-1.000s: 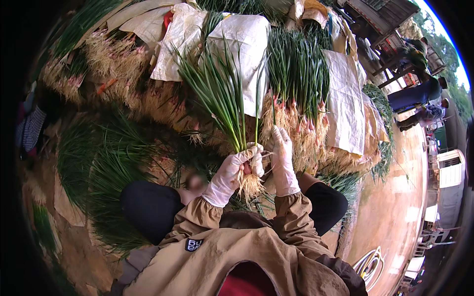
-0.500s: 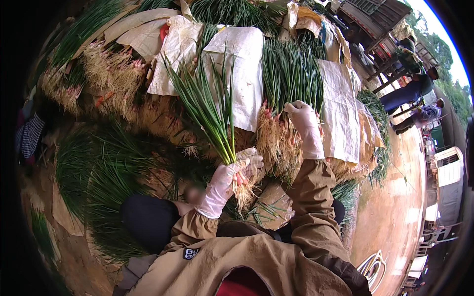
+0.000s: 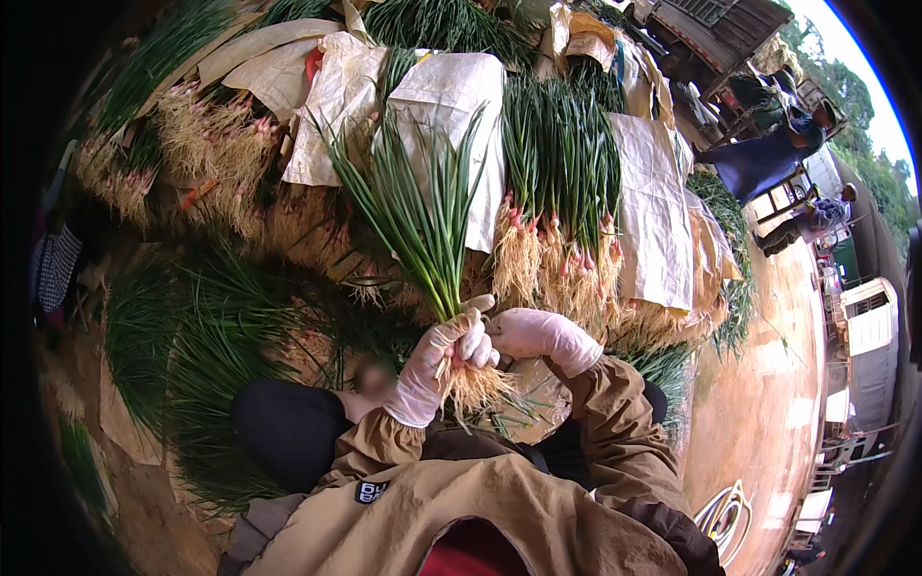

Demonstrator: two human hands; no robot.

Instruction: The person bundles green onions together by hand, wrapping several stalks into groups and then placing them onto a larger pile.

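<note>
A bunch of spring onions [image 3: 432,240] stands leaves-up in front of me, its pale stringy roots [image 3: 475,389] hanging below. My left hand [image 3: 459,344], in a whitish glove, is closed around the bunch just above the roots. My right hand [image 3: 538,336], gloved too, meets the left one from the right side, at the bulb end. Its fingers are bent and partly hidden, so what they hold does not show. Beyond my hands, more spring onions [image 3: 562,144] lie in a row with pink bulbs and roots toward me.
White woven sacks [image 3: 653,211] cover parts of the heap. Loose green leaves [image 3: 226,355] lie at the left beside my knee [image 3: 288,432]. A coiled hose [image 3: 725,518] rests on the wet ground at the right. Other people [image 3: 768,158] and a truck [image 3: 720,38] are farther off.
My right hand has come from the row of spring onions back toward me, down to my left hand. The held bunch has spread wider, and my left fingers have curled in.
</note>
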